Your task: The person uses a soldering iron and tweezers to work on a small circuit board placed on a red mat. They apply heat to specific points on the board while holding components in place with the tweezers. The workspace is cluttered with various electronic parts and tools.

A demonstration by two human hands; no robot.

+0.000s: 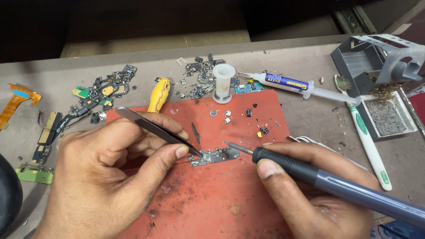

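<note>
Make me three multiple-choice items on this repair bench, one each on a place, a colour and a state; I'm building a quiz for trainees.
1. Where does the small silver-and-black circuit board lie?
A. on the red rubber work mat
B. in the metal stand's tray
C. on the bare grey table

2. What colour is the plastic-handled tool lying behind the left hand?
A. blue
B. yellow
C. white

3. What is the right hand doing?
A. resting empty
B. holding the toothbrush
C. holding a grey soldering iron with its tip by the board

Answers: 1 A, the board sits mid-mat; 2 B, the handle is plainly yellow; 3 C, fingers wrap the iron, while the left hand pinches metal tweezers at the board.
</note>
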